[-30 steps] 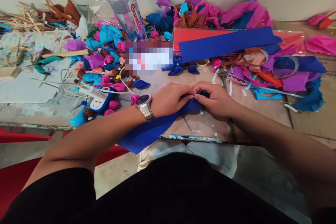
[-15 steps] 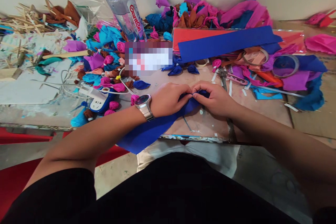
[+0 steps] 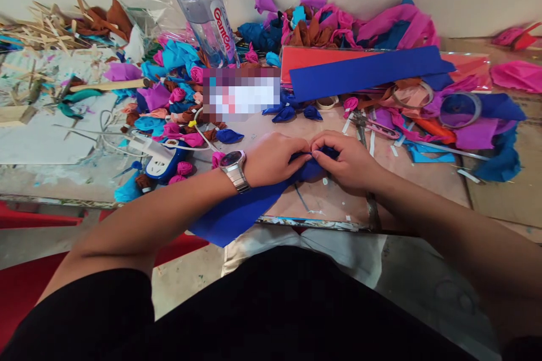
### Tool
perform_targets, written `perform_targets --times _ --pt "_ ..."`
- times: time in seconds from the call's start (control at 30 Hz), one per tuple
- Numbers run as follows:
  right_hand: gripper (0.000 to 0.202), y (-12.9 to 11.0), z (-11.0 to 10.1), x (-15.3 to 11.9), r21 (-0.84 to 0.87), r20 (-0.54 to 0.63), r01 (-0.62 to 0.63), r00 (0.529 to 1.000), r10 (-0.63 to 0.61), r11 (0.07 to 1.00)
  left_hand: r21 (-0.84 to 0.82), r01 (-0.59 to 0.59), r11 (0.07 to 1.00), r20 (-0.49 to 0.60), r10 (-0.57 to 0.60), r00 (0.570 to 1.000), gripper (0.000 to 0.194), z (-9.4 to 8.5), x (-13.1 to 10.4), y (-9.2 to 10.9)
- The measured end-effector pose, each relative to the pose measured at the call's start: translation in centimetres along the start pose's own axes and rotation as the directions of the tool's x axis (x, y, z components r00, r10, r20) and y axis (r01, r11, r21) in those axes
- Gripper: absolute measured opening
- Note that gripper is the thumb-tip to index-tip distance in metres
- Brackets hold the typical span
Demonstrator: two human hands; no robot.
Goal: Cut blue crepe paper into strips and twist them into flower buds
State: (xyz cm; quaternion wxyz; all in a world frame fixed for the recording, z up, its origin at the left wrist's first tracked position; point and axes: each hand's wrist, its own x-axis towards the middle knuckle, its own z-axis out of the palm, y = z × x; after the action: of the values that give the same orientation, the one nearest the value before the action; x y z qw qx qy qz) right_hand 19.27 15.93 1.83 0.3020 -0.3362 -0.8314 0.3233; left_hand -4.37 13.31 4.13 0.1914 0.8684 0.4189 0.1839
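Observation:
A strip of dark blue crepe paper [image 3: 237,211] runs from under my left wrist up to my fingers, its lower end hanging past the table edge. My left hand [image 3: 273,161] pinches the paper's upper end between thumb and fingertips. Right against it, my right hand [image 3: 345,158] grips the same end, which is bunched up between the two hands. The fingertips of both hands meet there, so the folds are partly hidden. Just beyond lie small twisted blue paper petals [image 3: 283,111] and another blue one [image 3: 229,135].
A water bottle [image 3: 207,20] stands at the back. A long blue paper strip [image 3: 368,70] rests on a red packet [image 3: 305,57]. Rolls of tape [image 3: 478,110], pink-handled scissors [image 3: 383,127], a power strip [image 3: 161,163] and crumpled coloured paper surround my hands.
Both hands stay in nearly the same place, still pinching the blue crepe paper. The view has shifted very slightly.

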Motion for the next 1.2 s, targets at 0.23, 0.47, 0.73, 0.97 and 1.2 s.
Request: perform_targets --times 0.23,0.47,0.73,0.97,1.2 --pt "0.013 0.0 0.0 0.0 0.048 -0.028 -0.017 0.999 0.018 0.999 -0.100 0.030 0.995 -0.011 -0.031 0.999 0.029 -0.5 0.0 0.3" --pt "0.008 -0.3 -0.5 0.0 0.019 -0.045 0.050 0.998 -0.049 0.999 -0.214 0.071 0.974 0.019 -0.069 0.997 0.030 -0.7 0.2 0.0" --pt "0.009 -0.2 -1.1 0.4 0.008 -0.023 0.010 1.000 -0.010 1.000 -0.267 0.070 0.961 0.057 -0.056 0.997 0.032 -1.2 0.4 0.0" --pt "0.010 0.6 -2.5 0.7 0.017 -0.084 -0.063 0.994 0.064 0.998 -0.240 0.095 0.966 0.271 -0.027 0.962 0.031 -2.9 1.2 -2.3" --pt "0.011 1.3 -4.0 0.8 0.074 -0.259 -0.224 0.937 0.235 0.972 -0.112 0.031 0.993 0.240 -0.003 0.971 0.031 -4.8 1.2 -3.2"
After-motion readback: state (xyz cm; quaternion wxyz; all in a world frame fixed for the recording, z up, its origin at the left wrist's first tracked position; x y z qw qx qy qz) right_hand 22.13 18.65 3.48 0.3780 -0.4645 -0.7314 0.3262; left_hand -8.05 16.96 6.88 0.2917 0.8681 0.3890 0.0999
